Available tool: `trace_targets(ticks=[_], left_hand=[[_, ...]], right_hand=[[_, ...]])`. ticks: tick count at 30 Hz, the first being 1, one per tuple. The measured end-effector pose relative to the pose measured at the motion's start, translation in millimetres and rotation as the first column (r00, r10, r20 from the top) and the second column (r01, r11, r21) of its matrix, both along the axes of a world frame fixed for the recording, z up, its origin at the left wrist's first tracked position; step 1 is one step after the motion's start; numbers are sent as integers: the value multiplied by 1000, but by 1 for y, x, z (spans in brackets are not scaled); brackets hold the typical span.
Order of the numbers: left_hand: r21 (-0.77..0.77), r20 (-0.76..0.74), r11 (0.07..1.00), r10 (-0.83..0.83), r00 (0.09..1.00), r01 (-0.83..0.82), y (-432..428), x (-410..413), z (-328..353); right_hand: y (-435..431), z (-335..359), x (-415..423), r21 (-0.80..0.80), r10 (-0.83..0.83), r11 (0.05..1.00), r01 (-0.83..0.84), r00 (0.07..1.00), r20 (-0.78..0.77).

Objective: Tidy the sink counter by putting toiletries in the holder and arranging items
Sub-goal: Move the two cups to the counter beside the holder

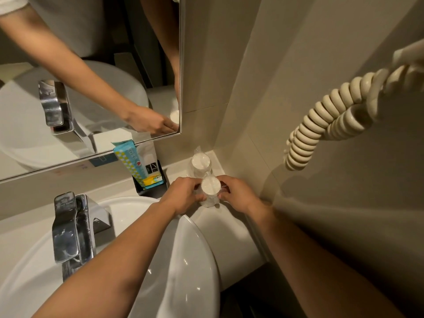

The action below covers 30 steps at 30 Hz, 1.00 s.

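Observation:
A plastic-wrapped cup with a white lid (pixel 210 187) stands on the counter near the right wall. My left hand (pixel 183 195) grips its left side and my right hand (pixel 237 194) its right side. Just behind it, in the corner, a second wrapped cup (pixel 200 163) stands upright. To the left, a black holder (pixel 150 188) against the wall contains a blue dotted packet (pixel 132 160), a white sachet (pixel 149 157) and a yellow packet (pixel 153 180).
The white basin (pixel 183 260) fills the lower middle, with a chrome faucet (pixel 68 228) at its left. A mirror (pixel 91 76) hangs on the back wall. A beige coiled cord (pixel 332 125) dangles from the right wall above the counter's corner.

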<state>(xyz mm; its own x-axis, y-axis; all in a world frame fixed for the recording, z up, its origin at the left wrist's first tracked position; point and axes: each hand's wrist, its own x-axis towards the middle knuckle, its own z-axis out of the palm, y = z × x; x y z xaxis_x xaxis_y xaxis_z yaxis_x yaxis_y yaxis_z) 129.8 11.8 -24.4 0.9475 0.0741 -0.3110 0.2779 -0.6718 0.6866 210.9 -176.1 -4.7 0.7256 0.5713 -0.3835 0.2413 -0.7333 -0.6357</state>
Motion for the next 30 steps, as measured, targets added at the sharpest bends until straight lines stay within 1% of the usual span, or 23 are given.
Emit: trace_targets(ticks=[10, 14, 19, 21, 23, 27, 30], left_hand=[[37, -3, 999, 4, 1000, -4, -1, -1, 1], [64, 1, 998, 17, 1000, -17, 1, -4, 4], [165, -13, 985, 59, 998, -56, 4, -17, 12], [194, 11, 978, 78, 997, -79, 2, -27, 21], [264, 58, 961, 73, 996, -86, -3, -37, 33], [487, 160, 867, 32, 987, -107, -22, -60, 60], [545, 239, 820, 45, 970, -173, -38, -88, 75]], right_hand=[[4, 0, -3, -37, -14, 999, 14, 1000, 3], [4, 3, -3, -87, -20, 996, 22, 1000, 19], [0, 15, -8, -214, -42, 975, 52, 998, 52], [-3, 25, -12, -245, -50, 967, 66, 996, 72], [-5, 38, -20, -262, -27, 963, 56, 993, 111], [-8, 71, -44, -284, 51, 959, 15, 974, 221], [-11, 94, -70, -324, 145, 945, -29, 930, 338]])
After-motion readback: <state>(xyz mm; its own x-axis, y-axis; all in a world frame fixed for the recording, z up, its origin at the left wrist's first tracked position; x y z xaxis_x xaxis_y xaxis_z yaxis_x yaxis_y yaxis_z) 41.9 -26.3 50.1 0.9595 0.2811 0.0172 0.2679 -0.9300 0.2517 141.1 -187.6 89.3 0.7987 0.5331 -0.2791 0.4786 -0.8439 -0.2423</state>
